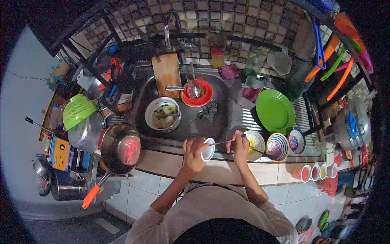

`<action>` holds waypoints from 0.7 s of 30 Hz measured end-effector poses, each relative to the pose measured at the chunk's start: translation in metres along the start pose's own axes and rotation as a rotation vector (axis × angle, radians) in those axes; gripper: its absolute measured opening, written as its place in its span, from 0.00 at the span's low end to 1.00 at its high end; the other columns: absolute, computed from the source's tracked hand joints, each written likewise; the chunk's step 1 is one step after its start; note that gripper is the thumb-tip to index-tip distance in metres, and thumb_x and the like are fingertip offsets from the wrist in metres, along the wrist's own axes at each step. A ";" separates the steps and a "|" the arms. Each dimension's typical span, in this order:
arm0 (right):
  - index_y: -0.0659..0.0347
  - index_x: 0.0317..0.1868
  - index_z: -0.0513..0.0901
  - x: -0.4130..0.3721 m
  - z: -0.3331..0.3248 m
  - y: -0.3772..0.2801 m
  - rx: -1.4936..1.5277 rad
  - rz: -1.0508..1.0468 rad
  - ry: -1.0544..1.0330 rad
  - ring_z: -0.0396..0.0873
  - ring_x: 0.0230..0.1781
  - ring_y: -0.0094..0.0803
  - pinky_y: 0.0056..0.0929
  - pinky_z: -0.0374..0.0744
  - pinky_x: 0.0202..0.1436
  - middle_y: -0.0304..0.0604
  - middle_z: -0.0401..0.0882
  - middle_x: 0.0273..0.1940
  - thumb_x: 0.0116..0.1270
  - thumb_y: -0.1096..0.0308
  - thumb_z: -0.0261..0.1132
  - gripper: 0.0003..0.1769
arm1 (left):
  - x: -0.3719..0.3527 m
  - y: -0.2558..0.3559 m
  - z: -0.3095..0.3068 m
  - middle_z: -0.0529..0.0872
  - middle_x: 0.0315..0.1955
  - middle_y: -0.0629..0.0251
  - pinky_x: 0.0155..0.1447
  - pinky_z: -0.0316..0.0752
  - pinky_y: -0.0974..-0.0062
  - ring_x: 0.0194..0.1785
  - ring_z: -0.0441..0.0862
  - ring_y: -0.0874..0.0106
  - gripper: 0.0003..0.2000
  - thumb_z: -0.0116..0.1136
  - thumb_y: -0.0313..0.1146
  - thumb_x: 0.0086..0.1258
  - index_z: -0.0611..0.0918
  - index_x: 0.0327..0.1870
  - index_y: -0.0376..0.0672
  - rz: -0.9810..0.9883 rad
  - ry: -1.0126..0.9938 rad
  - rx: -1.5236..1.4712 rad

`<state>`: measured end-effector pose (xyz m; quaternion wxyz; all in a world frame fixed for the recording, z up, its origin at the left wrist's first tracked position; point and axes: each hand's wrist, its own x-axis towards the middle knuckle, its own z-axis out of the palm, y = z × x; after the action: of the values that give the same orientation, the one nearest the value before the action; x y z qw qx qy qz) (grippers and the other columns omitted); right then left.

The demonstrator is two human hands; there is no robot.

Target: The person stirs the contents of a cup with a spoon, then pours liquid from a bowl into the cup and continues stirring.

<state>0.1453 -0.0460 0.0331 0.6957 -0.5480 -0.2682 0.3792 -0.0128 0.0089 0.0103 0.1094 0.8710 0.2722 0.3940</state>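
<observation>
My left hand (194, 154) is wrapped round a small white cup (208, 150) at the front edge of the sink. In my right hand (240, 148) is a thin metal spoon (221, 142), its far end at the cup's rim. The cup's contents are too small to make out. Just right of my right hand stand a pale bowl with something yellow (255, 144), a striped bowl with pinkish contents (277, 147) and a patterned bowl (296, 141). A dark handle (266, 155) reaches into the striped bowl.
The sink (195, 126) holds a food-filled pot (161, 114), a red bowl (203, 95) and a cutting board (166, 75). A green plate (275, 112) lies right. A pan (120, 150) overhangs the counter left. Several small cups (305, 173) line the front right edge.
</observation>
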 end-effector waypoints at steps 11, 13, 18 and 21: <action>0.56 0.23 0.64 -0.004 -0.006 -0.025 0.109 -0.062 0.057 0.65 0.11 0.24 0.19 0.62 0.14 0.38 0.66 0.13 0.67 0.56 0.46 0.17 | -0.002 0.003 0.008 0.68 0.46 0.55 0.55 0.60 0.63 0.49 0.68 0.59 0.38 0.69 0.24 0.35 0.60 0.51 0.41 -0.354 0.175 -0.277; 0.56 0.23 0.64 -0.006 -0.008 -0.029 0.133 -0.092 0.060 0.65 0.11 0.23 0.19 0.62 0.13 0.37 0.65 0.16 0.66 0.57 0.47 0.17 | -0.004 0.004 0.008 0.66 0.47 0.56 0.57 0.59 0.65 0.51 0.65 0.61 0.41 0.70 0.25 0.34 0.58 0.53 0.40 -0.390 0.149 -0.310; 0.57 0.22 0.63 -0.012 -0.015 -0.038 0.157 -0.192 0.046 0.65 0.12 0.24 0.18 0.63 0.12 0.39 0.66 0.18 0.67 0.59 0.47 0.16 | -0.004 0.006 0.007 0.64 0.47 0.57 0.59 0.56 0.66 0.54 0.63 0.63 0.42 0.71 0.24 0.32 0.58 0.53 0.39 -0.457 0.142 -0.353; 0.58 0.22 0.62 -0.018 -0.016 -0.046 0.115 -0.235 0.012 0.65 0.12 0.24 0.19 0.64 0.14 0.40 0.65 0.17 0.67 0.59 0.45 0.17 | -0.007 0.005 0.009 0.63 0.47 0.57 0.59 0.55 0.66 0.55 0.61 0.63 0.43 0.71 0.24 0.32 0.57 0.53 0.40 -0.461 0.141 -0.384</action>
<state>0.1585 -0.0750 0.0739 0.7672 -0.4741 -0.3045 0.3065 -0.0078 0.0012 0.0015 0.3394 0.7202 0.3902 0.4625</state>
